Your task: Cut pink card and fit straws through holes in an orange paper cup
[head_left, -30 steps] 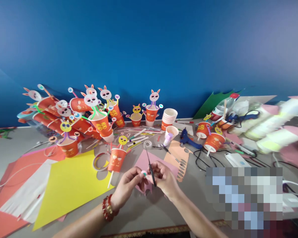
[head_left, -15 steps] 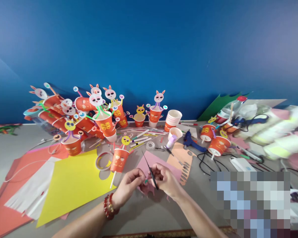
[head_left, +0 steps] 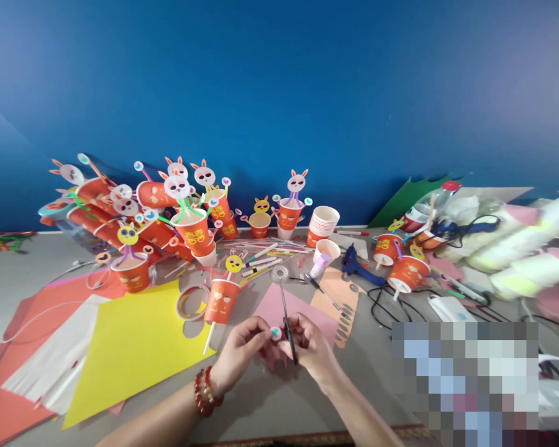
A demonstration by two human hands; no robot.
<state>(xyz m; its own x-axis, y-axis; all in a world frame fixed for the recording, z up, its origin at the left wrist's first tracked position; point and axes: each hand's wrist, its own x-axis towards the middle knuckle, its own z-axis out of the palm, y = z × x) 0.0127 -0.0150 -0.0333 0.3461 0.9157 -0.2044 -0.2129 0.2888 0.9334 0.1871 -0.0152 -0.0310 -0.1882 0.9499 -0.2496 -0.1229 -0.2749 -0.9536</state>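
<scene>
Between the thumb and fingers of my left hand (head_left: 246, 349) is a small round pink paper disc (head_left: 276, 333) with a teal mark on it. My right hand (head_left: 314, 351) is closed around black-handled scissors (head_left: 289, 338), whose thin blades point away from me. The scissors are close beside the disc; I cannot tell whether they touch. A pink paper sheet (head_left: 325, 320) lies under and behind both hands. Just left of them, an upside-down orange paper cup (head_left: 222, 303) carries a yellow paper face and has a white stick coming out below.
Yellow paper (head_left: 130, 354) and a tape roll (head_left: 192, 302) lie left. Several decorated cups (head_left: 195, 234) stand behind, near stacked cups (head_left: 325, 221) and markers (head_left: 259, 268). Peach paper (head_left: 336, 292), a blue glue gun (head_left: 361, 268), cables and wrapped bundles (head_left: 526, 273) are on the right.
The pink disc now shows its face with the teal mark more fully. The scissors have turned more upright in my right hand. The view has shifted slightly.
</scene>
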